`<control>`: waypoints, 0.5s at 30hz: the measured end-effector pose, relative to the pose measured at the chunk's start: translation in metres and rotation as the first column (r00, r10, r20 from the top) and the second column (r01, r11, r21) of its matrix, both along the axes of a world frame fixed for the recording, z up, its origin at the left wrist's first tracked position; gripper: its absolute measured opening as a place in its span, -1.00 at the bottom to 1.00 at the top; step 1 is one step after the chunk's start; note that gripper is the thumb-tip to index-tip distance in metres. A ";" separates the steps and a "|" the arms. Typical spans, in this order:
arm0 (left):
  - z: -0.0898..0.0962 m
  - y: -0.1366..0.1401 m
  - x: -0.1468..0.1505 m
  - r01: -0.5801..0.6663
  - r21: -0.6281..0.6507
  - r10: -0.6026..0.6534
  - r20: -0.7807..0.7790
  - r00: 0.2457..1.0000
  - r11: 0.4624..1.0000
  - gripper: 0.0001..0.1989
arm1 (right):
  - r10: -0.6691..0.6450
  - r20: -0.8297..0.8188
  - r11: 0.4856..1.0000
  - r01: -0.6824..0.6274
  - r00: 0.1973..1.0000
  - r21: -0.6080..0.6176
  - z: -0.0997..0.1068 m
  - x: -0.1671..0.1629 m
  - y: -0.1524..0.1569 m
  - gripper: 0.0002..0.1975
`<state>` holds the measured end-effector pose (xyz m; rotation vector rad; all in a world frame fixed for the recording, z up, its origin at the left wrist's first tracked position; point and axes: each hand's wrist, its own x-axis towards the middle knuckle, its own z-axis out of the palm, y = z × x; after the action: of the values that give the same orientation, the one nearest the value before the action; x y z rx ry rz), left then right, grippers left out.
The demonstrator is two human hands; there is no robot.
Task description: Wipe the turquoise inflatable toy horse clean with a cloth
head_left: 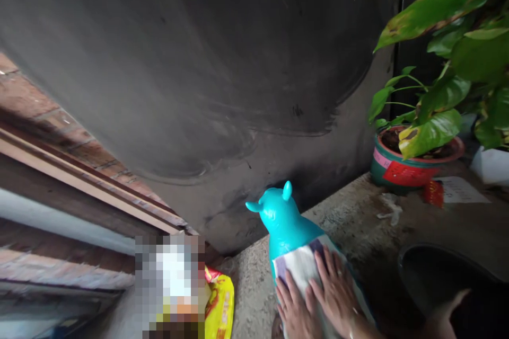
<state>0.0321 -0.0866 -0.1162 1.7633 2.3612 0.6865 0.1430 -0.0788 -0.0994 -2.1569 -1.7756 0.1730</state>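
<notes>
A turquoise rubbery animal toy [278,222] with two ears stands on the concrete floor, its head toward the dark wall. Over its back lies a white cloth with purple patches [299,261]. My left hand [296,307] rests flat on the cloth, fingers stretched out. Just to its right, my right hand [337,288] also presses flat on it, fingers slightly spread and a ring on one of them. Neither hand grips anything. The toy's lower body is mostly hidden beneath the cloth and my hands.
A dark, smudged panel [222,74] rises behind the toy. At right stands a leafy plant in a green and red pot [413,164], with a dark basin [433,262] nearer me. A yellow and red bag [220,304] lies left, beside a pixelated patch.
</notes>
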 end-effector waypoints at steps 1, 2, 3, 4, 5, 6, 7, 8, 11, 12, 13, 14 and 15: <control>-0.013 -0.014 -0.001 -0.015 0.023 0.015 -0.027 1.000 1.000 -0.41 | -0.012 0.039 0.995 0.008 0.999 0.099 -0.015 0.002 -0.022 -0.24; -0.024 -0.026 -0.001 -0.026 0.069 0.030 -0.058 0.998 0.997 -0.39 | 0.006 0.071 0.984 -0.018 0.997 0.178 -0.027 0.003 -0.039 -0.18; -0.033 -0.034 -0.001 -0.019 0.085 0.027 -0.091 0.996 0.996 -0.39 | 0.002 0.090 0.971 -0.024 0.996 0.238 -0.036 0.004 -0.050 -0.16; -0.039 -0.038 0.000 -0.015 0.099 0.027 -0.118 0.993 0.995 -0.41 | -0.007 0.102 0.957 -0.023 0.995 0.289 -0.041 0.004 -0.055 -0.16; -0.041 -0.038 0.001 -0.016 0.105 0.031 -0.142 0.989 0.994 -0.43 | -0.017 0.109 0.947 -0.019 0.994 0.320 -0.041 0.004 -0.053 -0.17; -0.039 -0.035 0.002 -0.024 0.104 0.041 -0.162 0.986 0.994 -0.45 | -0.029 0.114 0.940 -0.012 0.993 0.342 -0.037 0.003 -0.044 -0.20; -0.035 -0.027 0.004 -0.040 0.105 0.059 -0.179 0.982 0.994 -0.47 | -0.034 0.120 0.934 -0.011 0.992 0.356 -0.030 0.000 -0.030 -0.23; -0.029 -0.017 0.005 -0.055 0.104 0.074 -0.191 0.979 0.993 -0.48 | -0.016 0.132 0.932 -0.033 0.991 0.361 -0.022 -0.002 -0.012 -0.25; -0.006 0.022 0.006 -0.060 0.071 0.072 -0.186 0.980 0.996 -0.53 | 0.140 0.168 0.916 -0.192 0.976 0.352 0.008 -0.010 0.050 -0.26; 0.001 0.036 0.006 -0.033 0.049 0.040 -0.155 0.987 0.998 -0.54 | 0.192 0.178 0.895 -0.247 0.965 0.371 0.017 -0.012 0.070 -0.24; 0.009 0.050 0.005 0.008 0.027 -0.005 -0.101 0.995 1.000 -0.52 | 0.236 0.193 0.863 -0.297 0.952 0.409 0.026 -0.012 0.088 -0.23; 0.017 0.064 0.004 0.048 0.011 -0.048 -0.014 0.999 0.999 -0.50 | 0.263 0.215 0.821 -0.336 0.940 0.462 0.035 -0.013 0.105 -0.23; 0.025 0.078 0.003 0.075 0.004 -0.075 0.092 0.993 0.997 -0.48 | 0.297 0.244 0.773 -0.383 0.923 0.506 0.045 -0.012 0.122 -0.23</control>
<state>0.0354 -0.0084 -0.0915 1.7702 2.2234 0.7406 0.1307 0.0430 -0.0543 -1.4619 -1.9851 -0.3864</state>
